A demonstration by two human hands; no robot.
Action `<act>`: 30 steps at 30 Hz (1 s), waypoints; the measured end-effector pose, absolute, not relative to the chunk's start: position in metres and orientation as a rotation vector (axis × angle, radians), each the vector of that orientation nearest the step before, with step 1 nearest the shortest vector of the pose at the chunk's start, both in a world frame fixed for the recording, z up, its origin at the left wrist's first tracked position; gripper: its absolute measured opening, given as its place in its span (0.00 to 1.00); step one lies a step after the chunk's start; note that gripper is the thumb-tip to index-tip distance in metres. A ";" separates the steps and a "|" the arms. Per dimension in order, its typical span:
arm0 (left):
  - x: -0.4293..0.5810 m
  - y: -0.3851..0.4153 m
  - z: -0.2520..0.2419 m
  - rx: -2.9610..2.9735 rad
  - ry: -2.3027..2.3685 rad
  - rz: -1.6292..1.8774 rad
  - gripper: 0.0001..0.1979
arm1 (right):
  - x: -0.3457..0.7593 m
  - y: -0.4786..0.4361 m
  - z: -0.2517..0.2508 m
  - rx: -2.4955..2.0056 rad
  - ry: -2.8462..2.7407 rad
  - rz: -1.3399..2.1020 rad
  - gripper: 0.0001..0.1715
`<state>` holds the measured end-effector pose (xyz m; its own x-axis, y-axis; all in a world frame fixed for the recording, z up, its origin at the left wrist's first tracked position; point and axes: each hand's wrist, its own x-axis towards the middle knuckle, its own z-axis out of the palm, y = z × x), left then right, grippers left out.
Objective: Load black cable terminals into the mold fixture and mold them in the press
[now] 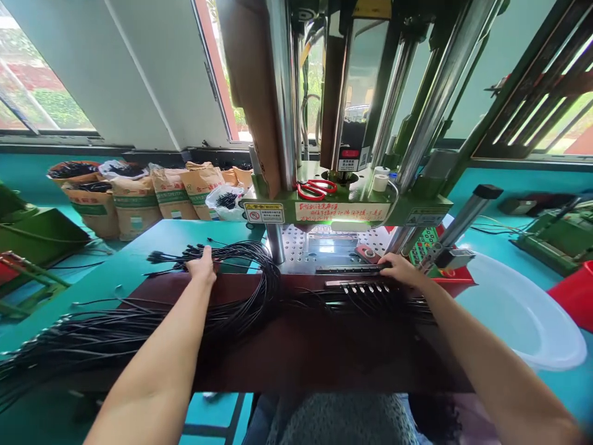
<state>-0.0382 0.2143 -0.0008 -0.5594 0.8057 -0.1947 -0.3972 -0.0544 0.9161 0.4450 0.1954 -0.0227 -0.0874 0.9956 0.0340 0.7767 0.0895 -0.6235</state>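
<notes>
My left hand [202, 267] rests on the plug ends of a big bundle of black cables [222, 290] that curves across the dark red mat [296, 346]. Its fingers curl down into the cable ends. My right hand [399, 269] lies at the front of the machine bed [301, 247], fingers bent over a dark mould bar [352, 270]. Just below it a row of several cable ends [365, 288] sits side by side in a fixture. Whether the right fingers grip anything is hidden.
A green vertical press [343, 210] with steel columns rises ahead, red scissors [315, 187] lying on its plate. A white plastic basin [523, 315] is at right, a red tub [577, 296] beyond it. Paper sacks [139, 201] of pellets line the back left wall.
</notes>
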 end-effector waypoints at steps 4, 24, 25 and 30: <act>-0.056 0.216 -0.002 0.571 1.596 1.216 0.19 | 0.440 0.202 -0.029 -1.884 -2.158 0.399 0.09; 0.215 0.050 -0.034 2.350 0.792 0.347 0.22 | 0.427 0.158 0.022 -1.880 -2.740 0.307 0.17; 0.216 0.054 -0.032 2.300 0.799 0.266 0.24 | 0.427 0.160 0.030 -1.918 -2.705 0.323 0.17; 0.215 0.090 -0.018 1.671 0.771 0.118 0.27 | 0.417 0.174 0.055 -1.997 -2.495 0.369 0.16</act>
<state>0.2150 0.0903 -0.0182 0.7729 0.5426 -0.3290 0.4195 -0.0478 0.9065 0.4166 0.1738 0.0552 -0.2274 0.9529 -0.2006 0.9702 0.2039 -0.1311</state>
